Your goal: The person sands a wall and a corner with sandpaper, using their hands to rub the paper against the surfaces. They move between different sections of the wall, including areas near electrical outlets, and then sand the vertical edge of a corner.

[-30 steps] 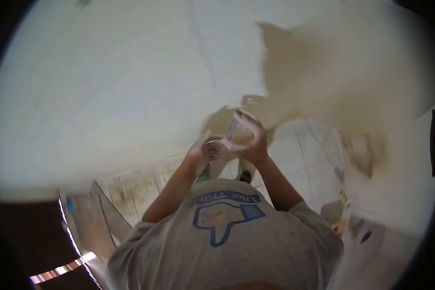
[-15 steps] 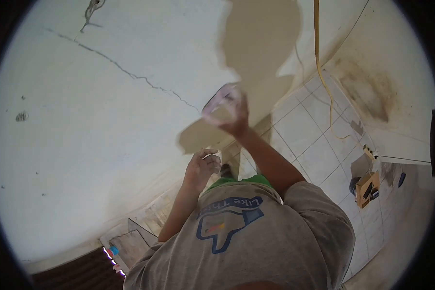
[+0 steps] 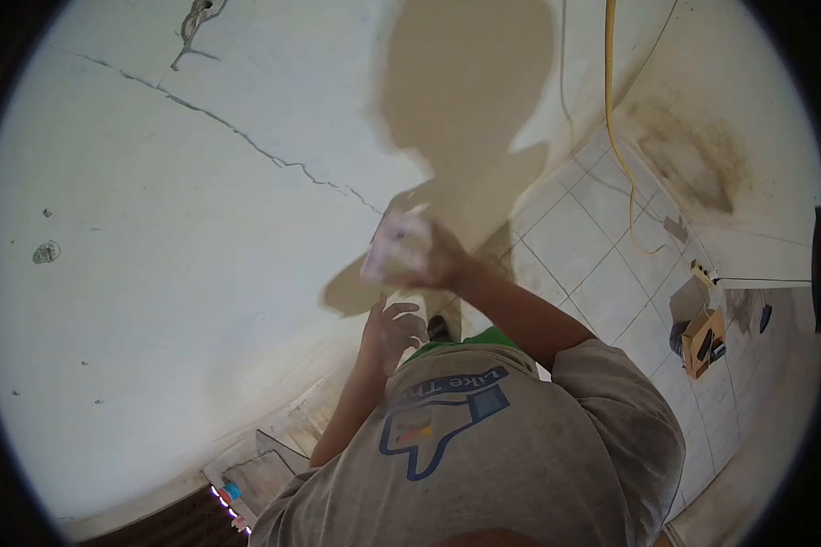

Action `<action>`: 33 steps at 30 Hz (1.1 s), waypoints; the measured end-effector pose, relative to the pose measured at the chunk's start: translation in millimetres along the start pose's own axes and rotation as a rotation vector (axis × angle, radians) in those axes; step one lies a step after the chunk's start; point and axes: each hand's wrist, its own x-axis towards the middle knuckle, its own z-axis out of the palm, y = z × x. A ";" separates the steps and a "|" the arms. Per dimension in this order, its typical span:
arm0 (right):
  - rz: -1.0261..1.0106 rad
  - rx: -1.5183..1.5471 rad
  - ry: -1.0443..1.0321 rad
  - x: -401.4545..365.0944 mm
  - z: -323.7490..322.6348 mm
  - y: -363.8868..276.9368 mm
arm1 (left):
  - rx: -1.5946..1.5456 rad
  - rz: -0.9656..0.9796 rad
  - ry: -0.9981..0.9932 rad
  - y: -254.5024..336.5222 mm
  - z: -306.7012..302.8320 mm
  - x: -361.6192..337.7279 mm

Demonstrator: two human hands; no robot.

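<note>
My right hand (image 3: 440, 260) is closed around a pale pinkish sheet (image 3: 392, 251), held close to the white wall (image 3: 182, 301). Motion smears both the sheet and the fingers. The lower right end of a long crack (image 3: 283, 162) in the wall lies just above the sheet. Lower down, my left hand (image 3: 395, 330) is near the wall, with its fingers loosely curved, apart and holding nothing.
My shadow (image 3: 465, 82) falls on the wall. A yellow cable (image 3: 618, 155) hangs down to the tiled floor (image 3: 579, 246). On the right, a cardboard box (image 3: 702, 345) with dark items stands on the tiles. A broken patch (image 3: 190, 32) marks the upper wall.
My right hand has moved down and left with the sheet, away from the crack's end. My left hand has shifted slightly right and down, and the view has tilted a little.
</note>
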 end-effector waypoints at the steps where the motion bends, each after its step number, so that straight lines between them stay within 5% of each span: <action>1: -0.021 -0.024 0.025 -1.4 0.3 2.4 | 0.015 0.018 -0.003 1.1 1.6 -1.1; 3: -0.065 -0.076 0.077 -4.6 -9.5 12.2 | 0.078 0.011 -0.021 6.1 12.5 -12.0; 7: 0.582 -0.142 0.427 -6.1 -73.0 94.8 | 0.158 0.022 -0.045 4.7 15.0 -19.8; 9: 0.812 0.056 0.398 -20.6 -89.0 94.5 | 0.070 0.070 -0.127 -0.6 13.0 -13.4; 12: 0.772 -0.136 0.181 -30.1 -112.3 14.2 | 0.016 0.043 -0.200 -4.2 7.6 -0.2; 16: 1.059 0.165 0.064 -49.6 -150.4 -86.8 | 0.243 0.149 -0.287 -14.4 51.3 12.4; 25: 0.886 -0.047 0.006 -146.0 -343.3 -194.4 | 0.540 -0.036 -0.716 -125.0 234.8 5.2; 33: 0.814 0.179 0.472 -222.2 -494.1 -233.4 | 0.698 0.068 -0.784 -215.2 412.5 -25.3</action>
